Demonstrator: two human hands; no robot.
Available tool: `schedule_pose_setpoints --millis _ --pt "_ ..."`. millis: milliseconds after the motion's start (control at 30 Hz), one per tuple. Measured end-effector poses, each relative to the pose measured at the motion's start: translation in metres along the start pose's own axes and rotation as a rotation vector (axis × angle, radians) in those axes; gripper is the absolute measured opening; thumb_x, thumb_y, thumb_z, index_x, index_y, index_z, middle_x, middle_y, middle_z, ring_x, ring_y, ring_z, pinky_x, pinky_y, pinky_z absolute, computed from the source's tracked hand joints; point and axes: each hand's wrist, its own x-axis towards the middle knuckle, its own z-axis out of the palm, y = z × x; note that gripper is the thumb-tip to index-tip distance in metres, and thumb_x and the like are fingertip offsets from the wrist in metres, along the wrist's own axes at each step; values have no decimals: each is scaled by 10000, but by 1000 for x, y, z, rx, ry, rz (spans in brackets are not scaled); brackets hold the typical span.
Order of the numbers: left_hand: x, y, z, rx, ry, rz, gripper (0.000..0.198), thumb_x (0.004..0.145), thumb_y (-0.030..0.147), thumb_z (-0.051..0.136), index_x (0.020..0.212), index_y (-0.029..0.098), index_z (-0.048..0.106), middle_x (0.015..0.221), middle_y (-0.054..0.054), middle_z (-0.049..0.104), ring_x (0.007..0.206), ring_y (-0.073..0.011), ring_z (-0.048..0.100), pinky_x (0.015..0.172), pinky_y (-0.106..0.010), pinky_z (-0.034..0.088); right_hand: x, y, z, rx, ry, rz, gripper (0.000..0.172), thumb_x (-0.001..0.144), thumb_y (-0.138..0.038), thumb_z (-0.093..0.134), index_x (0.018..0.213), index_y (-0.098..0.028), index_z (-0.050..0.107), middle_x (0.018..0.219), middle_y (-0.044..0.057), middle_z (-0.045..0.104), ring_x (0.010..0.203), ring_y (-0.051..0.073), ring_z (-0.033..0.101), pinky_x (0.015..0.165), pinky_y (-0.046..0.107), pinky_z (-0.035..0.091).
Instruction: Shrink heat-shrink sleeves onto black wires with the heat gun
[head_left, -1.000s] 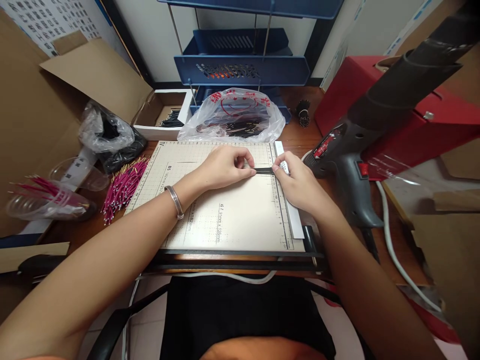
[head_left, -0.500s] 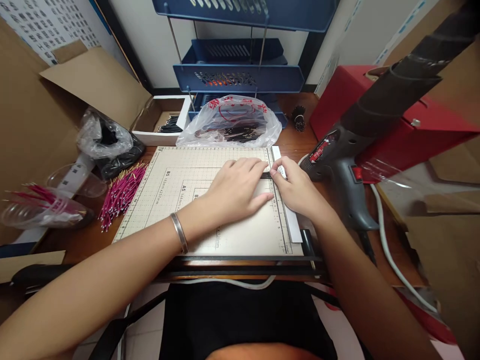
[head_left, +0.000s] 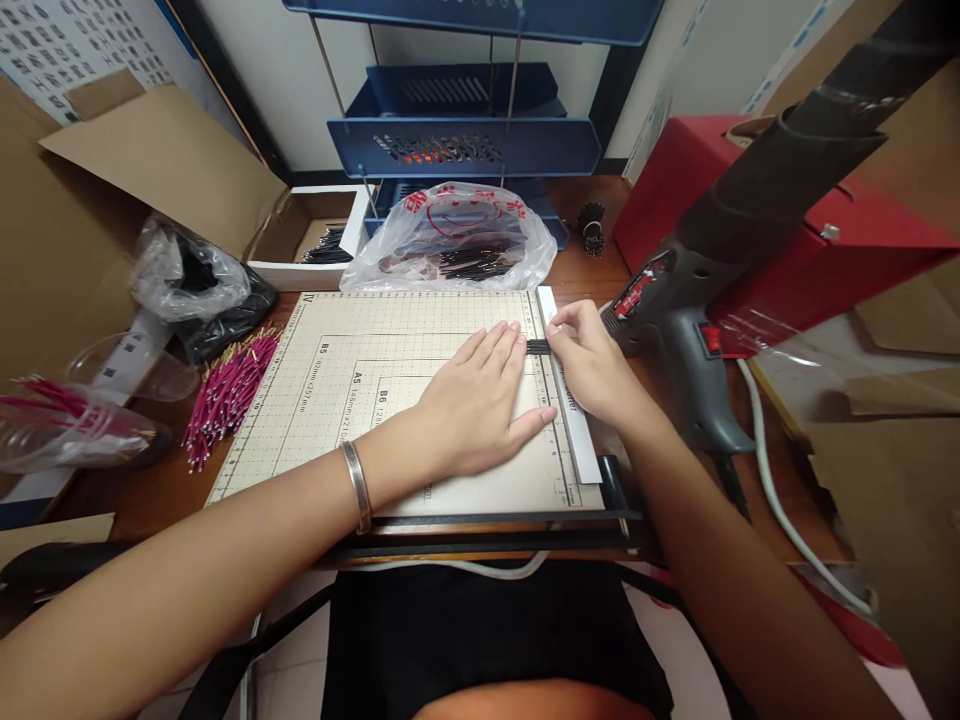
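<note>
A cream paper cutter board [head_left: 405, 320] with printed grid lines and size marks lies before me. My left hand [head_left: 480, 400] rests flat on it, fingers stretched out and thumb apart. From under its fingertips a small bundle of black wires [head_left: 536, 347] sticks out rightward across the ruler strip. Thumb and forefinger of my right hand [head_left: 589, 360] close together at the right ends of these wires, over the white strip [head_left: 581, 445] along the board's right edge. How far the wires run beneath my left hand is hidden.
Pink wires [head_left: 232, 400] lie in a heap left of the board. Behind it are a plastic bag [head_left: 457, 235] with dark wires and an open carton [head_left: 315, 210]. A heat gun [head_left: 697, 300] stands at right, beside a red box [head_left: 675, 180].
My left hand has flattened and shifted slightly down and left, its fingers spreading. My right hand has moved slightly right, with more black wire showing between the hands. The view has tilted a little.
</note>
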Motion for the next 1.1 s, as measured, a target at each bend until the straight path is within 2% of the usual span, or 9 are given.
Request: schedule_pose_setpoints --millis 167,367,500,600,700,800,900,1000,1100 --pt "1 -3 2 -32 -8 27 975 1117 726 307 1755 -11 290 1858 -266 177 1771 -366 139 1451 -508 148 10 19 11 262 100 96 228 920 -350 578 1117 -277 489 1252 88 675 1288 269 658 1226 541 475" --pt "4 -4 -3 -39 -43 70 991 1114 750 283 1761 -1 278 1864 -251 176 1774 -346 131 1456 -474 126 12 4 13 419 75 191 300 835 -226 563 1122 -276 491 1322 102 704 1386 264 649 1309 543 435" --pt "8 -3 -7 -49 -77 79 1000 1118 739 305 1766 -21 250 1866 -257 144 1774 -353 118 1458 -484 119 13 -2 11 469 68 192 328 820 -203 564 1131 -269 481 1334 107 714 1341 250 681 1302 509 456" --pt "9 -3 -9 -110 -70 74 917 1144 675 285 1767 2 273 1865 -237 196 1766 -339 185 1452 -483 164 13 -3 12 466 80 180 326 827 -200 557 1129 -274 463 1339 100 717 1329 235 689 1275 483 484" --pt "11 -8 -9 -186 45 67 744 1163 515 335 1740 46 362 1833 -213 338 1721 -313 331 1423 -487 259 14 -2 14 483 107 183 316 821 -194 559 1113 -271 465 1283 93 730 1302 236 698 1257 485 497" --pt "16 -19 -8 -247 238 18 558 1123 355 454 1604 99 572 1676 -181 592 1553 -316 539 1335 -508 382 14 -1 16 503 127 192 323 813 -199 571 1116 -265 480 1308 100 720 1324 241 685 1265 492 487" --pt "23 -35 -9 -295 365 -61 344 1082 345 568 1286 177 787 1342 -119 793 1257 -304 668 1156 -490 490 13 -1 17 498 120 186 325 829 -211 564 1136 -271 476 1335 104 715 1331 241 680 1265 505 490" --pt "29 -46 -12 -333 354 -93 230 1030 367 685 1066 217 856 1064 -80 818 1037 -270 666 1009 -440 501 13 -2 19 488 120 172 321 832 -200 547 1131 -275 459 1328 106 716 1312 238 685 1251 508 509" --pt "33 -49 -15 -377 321 -90 177 1004 331 736 1026 239 885 985 -63 810 972 -248 660 973 -420 484 13 -6 19 490 123 183 317 821 -179 540 1111 -273 454 1319 108 714 1312 230 680 1257 497 505"
